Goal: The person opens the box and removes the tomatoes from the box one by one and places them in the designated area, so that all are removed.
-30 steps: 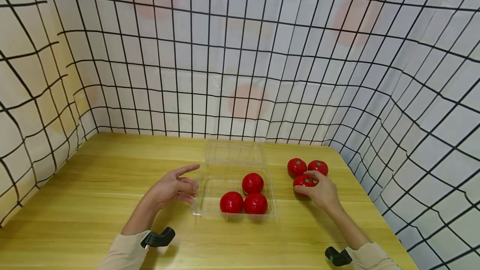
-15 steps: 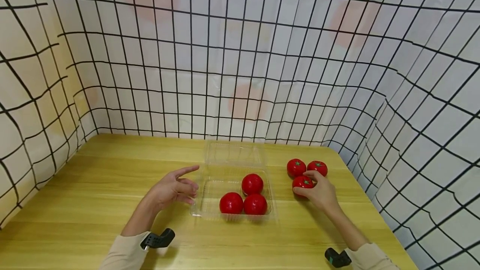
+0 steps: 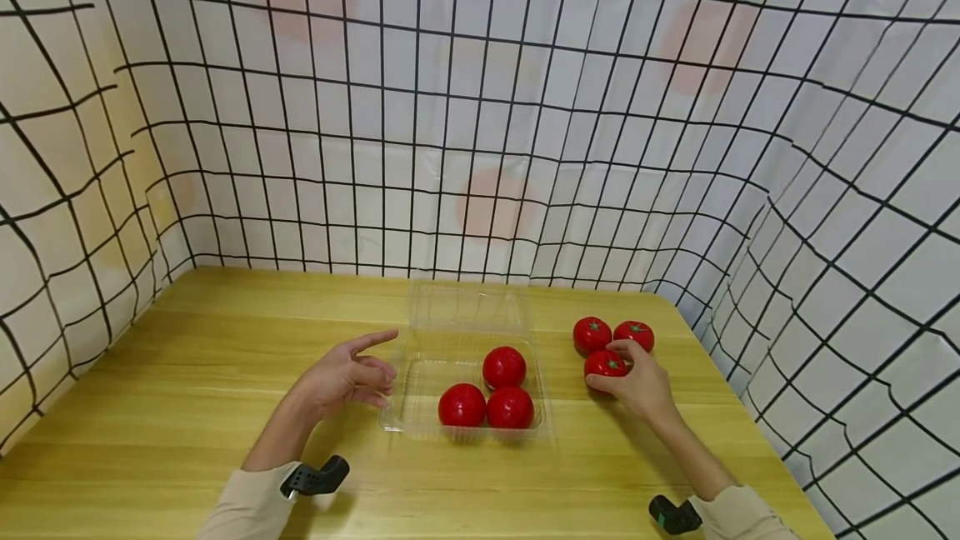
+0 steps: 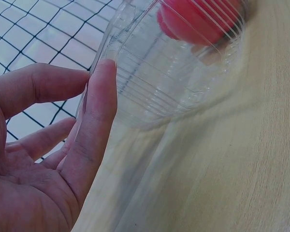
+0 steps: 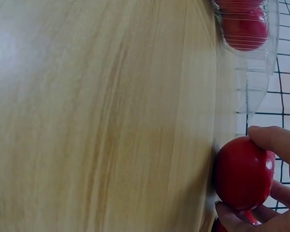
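A clear plastic clamshell box point(image 3: 420, 386) lies with its lid point(image 3: 471, 307) folded back, three red tomatoes point(image 3: 511, 408) in its right part. My left hand point(image 3: 347, 375) is at the box's left edge; in the left wrist view its fingertips point(image 4: 104, 79) pinch the rim. On the table to the right, my right hand point(image 3: 643, 382) grips a tomato point(image 3: 604, 364) between thumb and fingers. That tomato point(image 5: 244, 173) appears to rest on the table in the right wrist view. Just behind it sit two more tomatoes with green star-shaped tops, one left point(image 3: 592, 335) and one right point(image 3: 634, 333).
The wooden table point(image 3: 225, 340) ends at a white cloth wall with a black grid point(image 3: 375, 148), which also stands along both sides. Black wrist camera mounts point(image 3: 318, 476) sit at both cuffs.
Both hands and the tomatoes stay practically where they were. Only the view shifts very slightly, and the right side cloth looks a little different.
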Action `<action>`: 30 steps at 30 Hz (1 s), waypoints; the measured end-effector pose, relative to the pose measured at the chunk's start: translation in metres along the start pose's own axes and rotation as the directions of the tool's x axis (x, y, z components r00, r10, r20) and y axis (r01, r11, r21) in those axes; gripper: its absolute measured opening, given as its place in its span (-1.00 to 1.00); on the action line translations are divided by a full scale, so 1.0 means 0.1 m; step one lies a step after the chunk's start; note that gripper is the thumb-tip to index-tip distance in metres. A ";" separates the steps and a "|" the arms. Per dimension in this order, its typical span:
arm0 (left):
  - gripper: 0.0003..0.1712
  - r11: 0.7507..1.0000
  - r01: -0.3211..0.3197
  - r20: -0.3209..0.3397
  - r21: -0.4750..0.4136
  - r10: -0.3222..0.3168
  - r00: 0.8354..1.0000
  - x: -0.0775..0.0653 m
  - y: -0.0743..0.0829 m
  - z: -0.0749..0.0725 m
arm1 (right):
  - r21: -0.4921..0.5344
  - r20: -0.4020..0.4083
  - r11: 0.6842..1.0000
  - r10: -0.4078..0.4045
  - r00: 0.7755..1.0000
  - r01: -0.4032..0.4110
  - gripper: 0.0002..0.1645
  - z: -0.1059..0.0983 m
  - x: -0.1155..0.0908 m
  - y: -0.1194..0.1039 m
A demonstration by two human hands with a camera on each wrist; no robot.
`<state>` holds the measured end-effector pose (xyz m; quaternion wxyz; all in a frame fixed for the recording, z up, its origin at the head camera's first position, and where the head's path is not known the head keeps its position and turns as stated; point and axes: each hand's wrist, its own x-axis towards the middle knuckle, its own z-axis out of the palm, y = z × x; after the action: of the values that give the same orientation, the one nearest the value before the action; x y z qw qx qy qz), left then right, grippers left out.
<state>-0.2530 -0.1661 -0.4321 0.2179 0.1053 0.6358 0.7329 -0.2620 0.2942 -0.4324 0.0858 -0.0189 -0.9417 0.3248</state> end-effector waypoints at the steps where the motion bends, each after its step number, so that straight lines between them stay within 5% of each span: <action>1: -0.03 1.000 0.000 0.001 -0.001 0.000 1.000 0.00 0.00 0.00 | 0.000 0.001 1.000 0.001 1.000 -0.001 -0.22 0.00 0.00 0.00; 30: -0.05 1.000 -0.004 -0.007 0.017 0.005 1.000 0.01 -0.01 -0.03 | -0.015 0.014 1.000 -0.008 1.000 0.008 -0.22 0.01 -0.01 -0.01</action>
<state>-0.2547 -0.1679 -0.4340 0.2132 0.1061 0.6425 0.7283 -0.2614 0.2926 -0.4326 0.0803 -0.0137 -0.9447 0.3177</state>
